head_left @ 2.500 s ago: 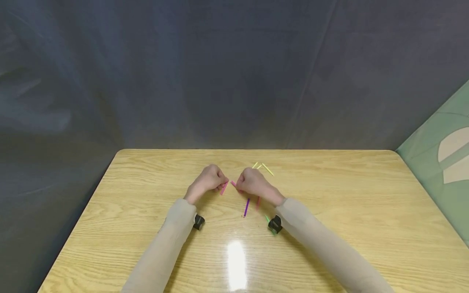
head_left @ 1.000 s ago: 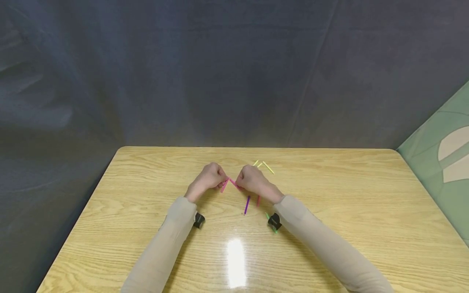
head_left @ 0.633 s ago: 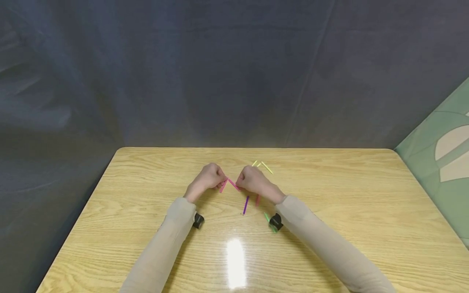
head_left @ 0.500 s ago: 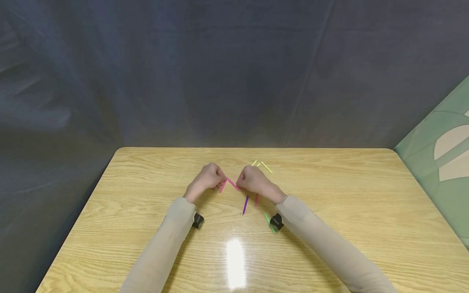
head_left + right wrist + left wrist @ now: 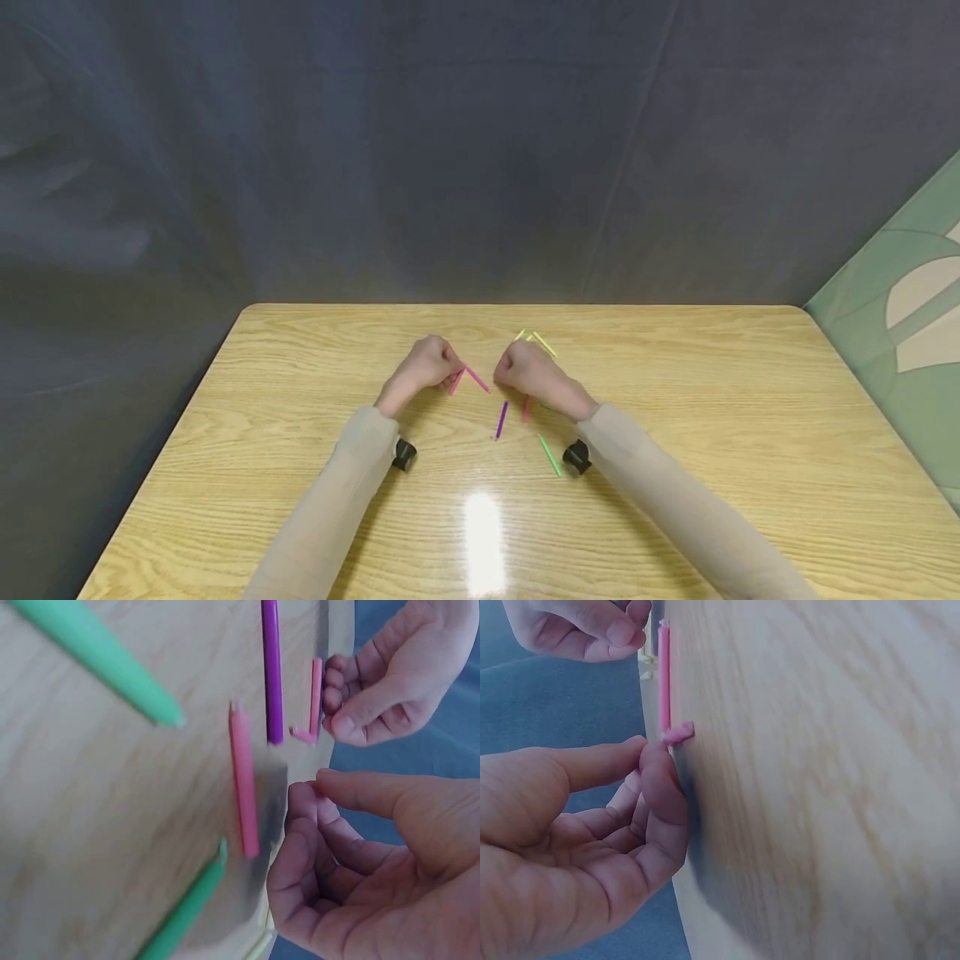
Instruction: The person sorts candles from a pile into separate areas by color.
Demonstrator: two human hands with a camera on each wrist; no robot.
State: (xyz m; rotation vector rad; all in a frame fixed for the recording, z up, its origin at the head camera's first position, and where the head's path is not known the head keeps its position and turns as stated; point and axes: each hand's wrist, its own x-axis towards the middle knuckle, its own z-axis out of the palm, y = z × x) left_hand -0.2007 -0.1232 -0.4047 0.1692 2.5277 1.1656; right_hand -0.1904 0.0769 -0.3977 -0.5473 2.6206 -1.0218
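Observation:
Two thin pink candles meet at their far tips on the wooden table, forming a peak. My left hand (image 5: pixel 429 362) pinches with thumb and fingertips at that corner, on the left pink candle (image 5: pixel 453 388); its fingers partly cover this candle. The right pink candle (image 5: pixel 477 380) slants down to the right and lies free. Just right of it is my right hand (image 5: pixel 528 371), fingers curled. In the right wrist view, the thumb meets the index fingertip of that right hand (image 5: pixel 352 855) with nothing visible between them.
A purple candle (image 5: pixel 501 421) and a rose-pink candle (image 5: pixel 527 409) lie below the right hand. One green candle (image 5: pixel 550 456) is nearer; a darker green candle (image 5: pixel 184 911) sits by the right wrist. Several yellow candles (image 5: pixel 543 343) lie behind that hand. A dark curtain (image 5: pixel 480 167) hangs beyond the table.
The right pink candle moved left until its tip met the left one. My right hand then let go and shifted right, uncovering the near green candle. My left hand has stayed put.

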